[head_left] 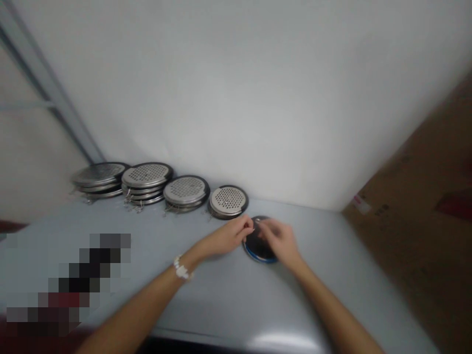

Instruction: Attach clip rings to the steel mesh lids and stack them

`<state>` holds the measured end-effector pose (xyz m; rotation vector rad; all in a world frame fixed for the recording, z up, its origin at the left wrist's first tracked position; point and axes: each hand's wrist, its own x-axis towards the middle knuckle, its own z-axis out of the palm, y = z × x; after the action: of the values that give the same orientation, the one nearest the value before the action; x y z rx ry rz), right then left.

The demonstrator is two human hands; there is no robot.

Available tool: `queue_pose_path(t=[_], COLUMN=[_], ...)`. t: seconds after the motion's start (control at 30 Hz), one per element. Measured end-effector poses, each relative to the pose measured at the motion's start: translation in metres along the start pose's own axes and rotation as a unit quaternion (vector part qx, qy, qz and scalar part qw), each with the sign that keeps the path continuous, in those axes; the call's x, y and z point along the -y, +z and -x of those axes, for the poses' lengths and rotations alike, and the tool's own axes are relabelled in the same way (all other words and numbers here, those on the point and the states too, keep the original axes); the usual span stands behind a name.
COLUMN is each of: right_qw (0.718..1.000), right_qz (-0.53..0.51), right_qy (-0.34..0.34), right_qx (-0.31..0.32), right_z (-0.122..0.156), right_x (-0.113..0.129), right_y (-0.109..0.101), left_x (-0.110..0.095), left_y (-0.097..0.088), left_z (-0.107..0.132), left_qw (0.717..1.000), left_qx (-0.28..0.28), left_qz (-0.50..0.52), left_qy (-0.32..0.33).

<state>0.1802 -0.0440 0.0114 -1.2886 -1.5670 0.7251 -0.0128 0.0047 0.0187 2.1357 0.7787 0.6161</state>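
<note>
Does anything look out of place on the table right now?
One thing: the dark, blue-rimmed disc under the left hand and right hand differs from the perforated metal discs stacked along the wall. A pixelated patch also hides part of the table at lower left.

Our left hand (230,236) and right hand (280,241) curl downward, just beside each other. Our left forearm (142,300) and right forearm (335,314) slant inward.

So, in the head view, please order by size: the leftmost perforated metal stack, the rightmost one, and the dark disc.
1. Largest: the leftmost perforated metal stack.
2. Then the rightmost stack and the dark disc, which look alike; the left hand and right hand cover it.
</note>
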Motion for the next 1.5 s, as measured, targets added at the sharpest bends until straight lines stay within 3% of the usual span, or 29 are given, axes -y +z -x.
queue_pose_path(t=[0.23, 0.37, 0.57, 0.77, 0.87, 1.1, 1.3, 1.5], right_qw=[0.993, 0.991, 0.991, 1.000, 1.000, 0.998, 0.997, 0.989], right_qz=[-0.106, -0.130, -0.127, -0.017, -0.013, -0.064, 0.032, 0.065], right_qy=[0.020, 0.035, 0.049, -0.017, -0.022, -0.004, -0.073, -0.133], right_qx=[-0.044, -0.026, -0.009, -0.004, 0.015, 0.017, -0.006, -0.016], right_z=[0.008, 0.014, 0.018, 0.019, 0.019, 0.017, 0.020, 0.024], right_x=[-0.003, -0.004, 0.001, -0.001, -0.003, -0.002, -0.007, -0.016], right_y=[0.000, -0.002, 0.000, -0.005, -0.005, -0.002, -0.003, -0.001], left_x=[-0.001, -0.002, -0.006, -0.018, -0.023, -0.022, -0.022, -0.020], left_y=[0.021, 0.031, 0.039, 0.034, 0.031, 0.030, 0.026, 0.035], left_z=[-0.005, -0.001, 0.000, 0.003, 0.005, 0.006, 0.010, 0.012], left_qw=[0.953, 0.929, 0.914, 0.952, 0.969, 0.964, 0.986, 0.985], left_qx=[0.005, 0.004, -0.047, -0.069, -0.084, -0.128, -0.144, -0.153], left_qz=[0.302, 0.367, 0.399, 0.294, 0.228, 0.230, 0.084, -0.042], left_qy=[-0.031, -0.052, -0.062, -0.049, -0.049, -0.043, -0.001, 0.061])
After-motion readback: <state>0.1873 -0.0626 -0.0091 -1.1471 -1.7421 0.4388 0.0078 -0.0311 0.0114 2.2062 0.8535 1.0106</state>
